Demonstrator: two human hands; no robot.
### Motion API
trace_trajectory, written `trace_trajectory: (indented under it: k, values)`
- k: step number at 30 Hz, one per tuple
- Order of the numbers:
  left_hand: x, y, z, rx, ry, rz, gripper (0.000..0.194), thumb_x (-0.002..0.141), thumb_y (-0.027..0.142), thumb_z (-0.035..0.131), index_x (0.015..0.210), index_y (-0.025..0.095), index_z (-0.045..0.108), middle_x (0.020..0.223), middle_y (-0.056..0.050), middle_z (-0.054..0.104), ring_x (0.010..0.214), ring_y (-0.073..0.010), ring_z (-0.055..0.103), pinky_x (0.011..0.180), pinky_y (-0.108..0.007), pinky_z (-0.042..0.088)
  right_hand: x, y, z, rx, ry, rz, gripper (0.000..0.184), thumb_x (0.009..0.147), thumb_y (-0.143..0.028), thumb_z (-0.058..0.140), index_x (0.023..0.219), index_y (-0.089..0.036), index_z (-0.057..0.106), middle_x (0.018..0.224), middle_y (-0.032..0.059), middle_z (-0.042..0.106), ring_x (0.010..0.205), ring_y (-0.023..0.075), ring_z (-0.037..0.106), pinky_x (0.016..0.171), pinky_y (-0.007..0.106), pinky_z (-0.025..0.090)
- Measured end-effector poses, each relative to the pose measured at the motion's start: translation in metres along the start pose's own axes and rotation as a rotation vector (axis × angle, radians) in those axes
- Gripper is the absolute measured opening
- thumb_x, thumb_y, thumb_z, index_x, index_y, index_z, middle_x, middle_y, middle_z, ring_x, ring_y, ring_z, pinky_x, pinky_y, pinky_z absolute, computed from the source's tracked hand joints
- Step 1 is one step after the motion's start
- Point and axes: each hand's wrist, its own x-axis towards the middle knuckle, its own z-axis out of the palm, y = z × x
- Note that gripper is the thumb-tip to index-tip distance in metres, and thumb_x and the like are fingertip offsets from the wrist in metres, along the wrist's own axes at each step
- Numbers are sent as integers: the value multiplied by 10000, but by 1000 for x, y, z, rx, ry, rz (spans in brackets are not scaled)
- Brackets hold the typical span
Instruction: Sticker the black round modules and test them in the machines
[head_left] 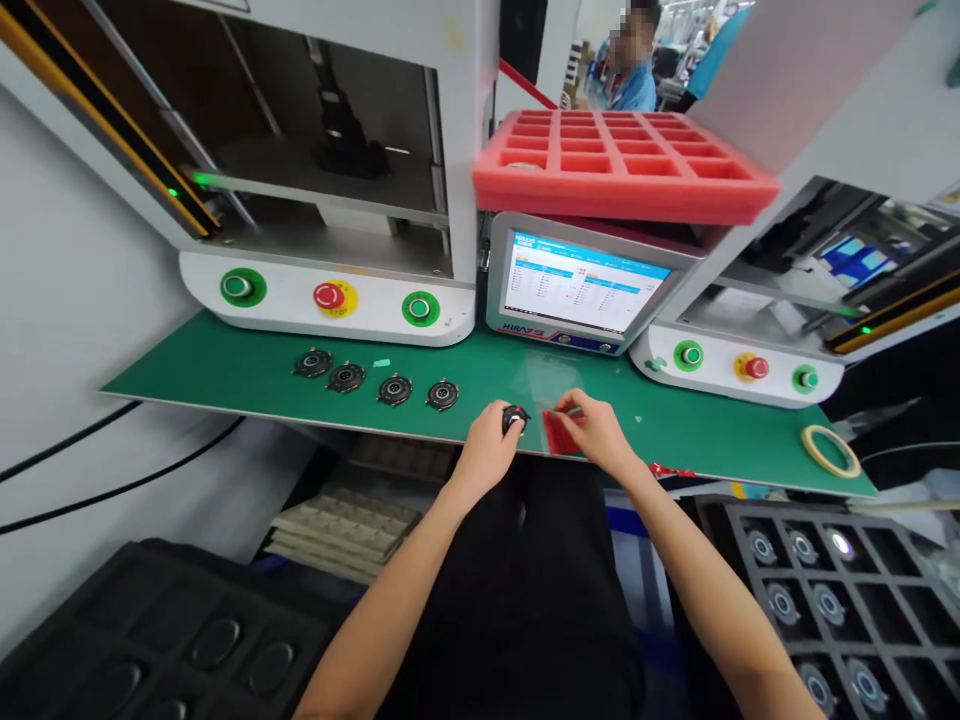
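Observation:
Near the front edge of the green work surface, my left hand [491, 440] is closed on a round black watch case [514, 418]. A small red spot shows on the case by the thumb. My right hand [589, 428] is beside it, thumb and forefinger pinched at the upper edge of a red sticker sheet [559, 434]. Whatever sits between those fingertips is too small to make out. To the left, several similar watch cases [394, 389] lie in a loose row on the green mat [247, 370].
A touchscreen [585, 285] stands behind, topped by a pink foam tray [622, 185]. Press machines with green and red buttons [328, 295] flank it. A tape roll [830, 451] lies at the right. Black trays [847, 575] sit low on both sides. A person [636, 60] is in the background.

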Motion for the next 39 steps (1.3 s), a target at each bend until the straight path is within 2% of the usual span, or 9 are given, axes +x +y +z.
trace_trajectory:
  k: [4, 10, 17, 20, 23, 26, 31, 39]
  values:
    - [11, -4, 7, 212, 39, 41, 249, 834, 172, 622, 1078, 171, 570, 919, -110, 679, 865, -279, 652, 826, -412, 491, 8, 1, 10, -151, -114, 4, 138, 816, -100, 579, 913, -194, 602, 913, 54, 735, 840, 171, 686, 742, 269, 502]
    - [15, -12, 14, 420, 76, 157, 211, 867, 223, 616, 1060, 141, 597, 1053, -143, 629, 1031, -299, 583, 931, -441, 465, 21, -10, 7, -298, -224, 48, 189, 798, -51, 590, 917, -194, 621, 926, 53, 747, 856, 177, 686, 739, 253, 461]
    - [12, -15, 19, 512, 208, 218, 344, 885, 268, 600, 1169, 76, 591, 1098, -201, 585, 1053, -343, 541, 924, -499, 453, 30, -21, 1, -402, -289, 49, 230, 811, -36, 556, 950, -194, 650, 902, 44, 758, 861, 180, 697, 682, 234, 427]
    - [-1, -17, 27, 474, 260, 381, 295, 930, 230, 506, 1164, 75, 597, 1152, -216, 611, 1091, -338, 560, 932, -498, 455, 26, -21, 2, -428, -277, 43, 216, 825, -69, 570, 979, -195, 652, 934, 47, 759, 892, 184, 702, 700, 235, 436]
    - [-17, -23, 41, 414, 169, 613, 244, 925, 154, 456, 1067, 138, 654, 1111, -129, 700, 1078, -262, 628, 941, -422, 489, 23, -20, 2, -446, -266, 44, 210, 826, -93, 587, 991, -204, 655, 958, 40, 762, 892, 183, 707, 713, 240, 447]
    - [-30, -31, 55, 374, 76, 720, 274, 884, 108, 459, 1046, 146, 678, 1120, -96, 732, 1093, -226, 662, 963, -390, 510, 23, -20, 2, -456, -265, 48, 185, 822, -105, 596, 956, -213, 665, 931, 32, 766, 872, 180, 711, 707, 238, 450]
    - [-36, -38, 65, 339, 74, 716, 347, 851, 57, 439, 1086, 137, 682, 1159, -118, 726, 1147, -239, 660, 1009, -452, 510, 25, -18, 2, -457, -266, 31, 160, 817, -112, 594, 907, -216, 674, 904, 25, 766, 856, 175, 708, 689, 232, 436]
    - [-35, -38, 67, 285, 128, 713, 346, 822, 11, 454, 1059, 117, 683, 1117, -120, 740, 1126, -232, 673, 1005, -438, 525, 25, -18, 2, -469, -266, 44, 196, 807, -121, 603, 960, -222, 672, 928, 19, 770, 861, 182, 708, 685, 240, 436]
